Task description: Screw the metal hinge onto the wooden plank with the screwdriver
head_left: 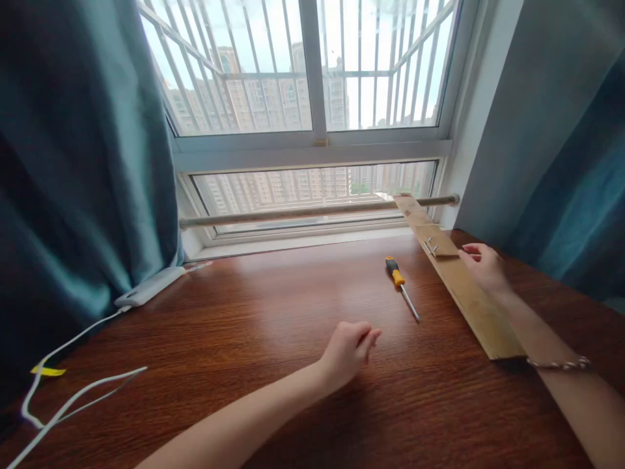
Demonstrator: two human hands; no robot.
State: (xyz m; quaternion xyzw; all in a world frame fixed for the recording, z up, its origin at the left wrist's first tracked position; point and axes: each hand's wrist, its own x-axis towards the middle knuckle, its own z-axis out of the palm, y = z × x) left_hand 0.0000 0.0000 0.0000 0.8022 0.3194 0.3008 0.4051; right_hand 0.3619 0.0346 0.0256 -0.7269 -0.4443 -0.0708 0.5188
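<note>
A long strip of brown cardboard lies along the right side of the table, its far end reaching the window bar. Several small silver screws rest on a smaller cardboard flap across it. My right hand is over the strip's right edge, just beside the flap; its fingers are curled, and what they hold, if anything, is hidden. Left of the strip lies a screwdriver with a black and yellow handle, its shaft pointing toward me. My left hand hovers closed above the table, nearest the screwdriver tip; its grip's contents cannot be made out.
The brown wooden table fills the foreground. At left, a white power strip with white cables lies by a dark blue curtain. A metal bar crosses the window behind the table.
</note>
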